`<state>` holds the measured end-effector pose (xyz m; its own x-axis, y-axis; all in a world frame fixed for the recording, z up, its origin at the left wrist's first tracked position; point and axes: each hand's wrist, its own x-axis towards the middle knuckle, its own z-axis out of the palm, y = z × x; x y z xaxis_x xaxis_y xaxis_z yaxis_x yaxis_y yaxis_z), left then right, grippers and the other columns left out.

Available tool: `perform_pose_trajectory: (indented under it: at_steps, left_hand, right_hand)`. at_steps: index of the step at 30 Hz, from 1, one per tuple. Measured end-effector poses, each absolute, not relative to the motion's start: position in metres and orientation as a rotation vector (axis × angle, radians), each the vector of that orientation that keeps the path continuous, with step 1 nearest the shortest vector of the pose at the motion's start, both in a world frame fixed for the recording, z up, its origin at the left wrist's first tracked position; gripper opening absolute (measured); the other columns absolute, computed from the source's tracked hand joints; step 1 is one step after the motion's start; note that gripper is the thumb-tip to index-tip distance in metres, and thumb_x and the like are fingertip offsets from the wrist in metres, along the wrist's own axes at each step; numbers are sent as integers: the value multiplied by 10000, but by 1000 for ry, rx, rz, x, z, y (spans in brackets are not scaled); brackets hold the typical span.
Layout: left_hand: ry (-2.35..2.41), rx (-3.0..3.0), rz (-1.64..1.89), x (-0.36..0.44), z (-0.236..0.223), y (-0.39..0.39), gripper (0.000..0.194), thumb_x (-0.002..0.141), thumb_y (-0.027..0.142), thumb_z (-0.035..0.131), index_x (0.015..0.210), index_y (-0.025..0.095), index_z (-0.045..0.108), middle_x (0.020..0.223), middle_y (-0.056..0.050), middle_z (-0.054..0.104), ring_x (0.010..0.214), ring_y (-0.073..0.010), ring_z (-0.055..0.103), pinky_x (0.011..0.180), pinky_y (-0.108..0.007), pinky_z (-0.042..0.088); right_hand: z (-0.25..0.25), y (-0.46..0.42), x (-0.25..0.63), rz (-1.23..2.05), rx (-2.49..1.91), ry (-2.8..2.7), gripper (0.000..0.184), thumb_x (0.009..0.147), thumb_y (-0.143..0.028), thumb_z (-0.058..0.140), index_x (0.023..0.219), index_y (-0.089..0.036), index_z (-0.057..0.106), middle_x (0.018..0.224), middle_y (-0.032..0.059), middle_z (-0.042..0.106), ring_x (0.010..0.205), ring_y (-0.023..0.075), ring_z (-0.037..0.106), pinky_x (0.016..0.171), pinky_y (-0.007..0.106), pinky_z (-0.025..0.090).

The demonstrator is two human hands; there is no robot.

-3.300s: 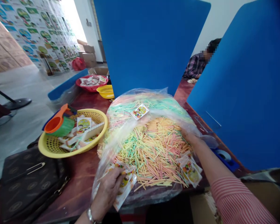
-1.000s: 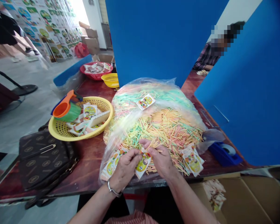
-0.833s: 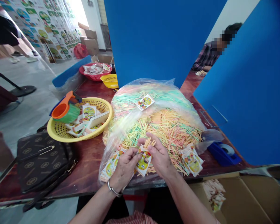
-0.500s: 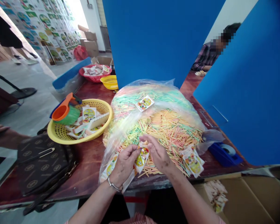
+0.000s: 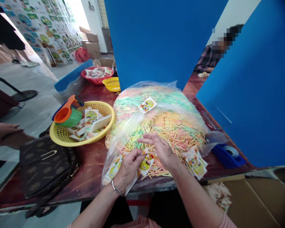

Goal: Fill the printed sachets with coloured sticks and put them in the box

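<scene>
A printed packet (image 5: 147, 164) is pinched at its left edge by the left hand (image 5: 128, 167), over the near part of the stick pile (image 5: 178, 133). Its long axis is slanted from far right to near left. The right hand (image 5: 163, 151) is held with fingers open, extended leftward by the far end; whether contact is made cannot be told. The packet's pinched edge is hidden; its contents cannot be made out.

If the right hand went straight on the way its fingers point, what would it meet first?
The right hand would probably meet the sticks just beyond its fingers, though its height above them is unclear.
</scene>
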<state>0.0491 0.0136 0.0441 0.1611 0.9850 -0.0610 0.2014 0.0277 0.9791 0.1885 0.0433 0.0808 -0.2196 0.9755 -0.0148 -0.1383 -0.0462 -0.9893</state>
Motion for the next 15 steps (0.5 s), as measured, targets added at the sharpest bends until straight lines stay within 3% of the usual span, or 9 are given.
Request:
perform_pose_trajectory:
  at_steps: [4, 9, 15]
  left_hand:
    - [1225, 1382, 918, 49, 45, 12, 154, 779, 302, 519, 734, 158, 546, 637, 39, 477, 598, -89, 415, 570, -207, 351]
    - [1241, 1330, 900, 46, 38, 13, 183, 791, 327, 511, 723, 157, 532, 629, 42, 470, 584, -84, 404, 548, -202, 338]
    - [1225, 1365, 892, 49, 36, 12, 190, 788, 335, 525, 720, 158, 534, 641, 34, 489, 601, -90, 417, 565, -207, 343]
  right_hand:
    - [78, 46, 194, 1522, -1011, -1295, 501, 867, -549, 305, 994, -178, 618, 1001, 77, 681, 1017, 208, 579, 985, 455, 305]
    - [79, 56, 210, 1447, -917, -1233, 612, 874, -582, 196, 1002, -165, 625, 911, 75, 702, 1074, 190, 550, 1063, 439, 183]
    - [78, 56, 206, 1400, -988, -1328, 649, 872, -592, 151, 1033, -165, 612, 1008, 88, 674, 1092, 199, 536, 1044, 442, 218]
